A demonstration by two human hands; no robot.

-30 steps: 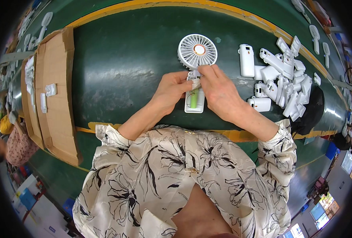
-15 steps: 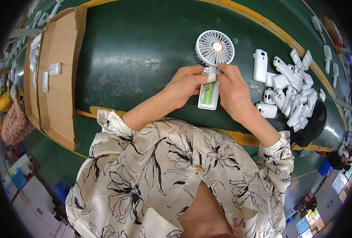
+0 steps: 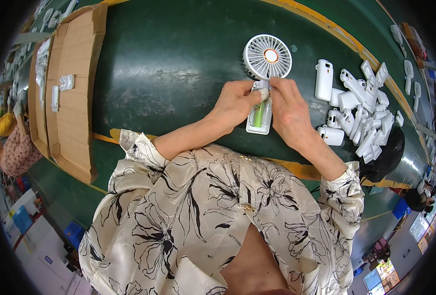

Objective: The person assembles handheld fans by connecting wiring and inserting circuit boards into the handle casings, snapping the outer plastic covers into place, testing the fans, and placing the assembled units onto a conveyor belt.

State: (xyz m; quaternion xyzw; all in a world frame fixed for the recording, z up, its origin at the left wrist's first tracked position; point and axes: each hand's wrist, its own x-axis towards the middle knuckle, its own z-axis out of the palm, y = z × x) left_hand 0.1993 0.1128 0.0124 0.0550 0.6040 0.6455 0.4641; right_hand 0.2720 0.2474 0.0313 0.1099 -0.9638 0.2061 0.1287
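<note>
A white handheld fan (image 3: 268, 56) lies on the green table, its round grille pointing away from me. Its handle is opened up, showing a green battery cell (image 3: 258, 117) and thin wires in the white shell (image 3: 262, 130). My left hand (image 3: 236, 104) pinches the neck area from the left, with a whitish wrap on its thumb. From the right, my right hand (image 3: 292, 110) grips the same neck, fingertips just under the grille. Whatever small part lies between the fingertips is hidden.
A heap of white handle shells (image 3: 360, 118) lies to the right, beside a black bag (image 3: 387, 155). At the left stands a cardboard tray (image 3: 73, 113) with small clear-white parts (image 3: 66, 82). A person (image 3: 19, 152) works at the far left.
The fan's head has shifted very slightly up and right. My left fingers have curled closer around the neck; my right hand stays nearly in place.
</note>
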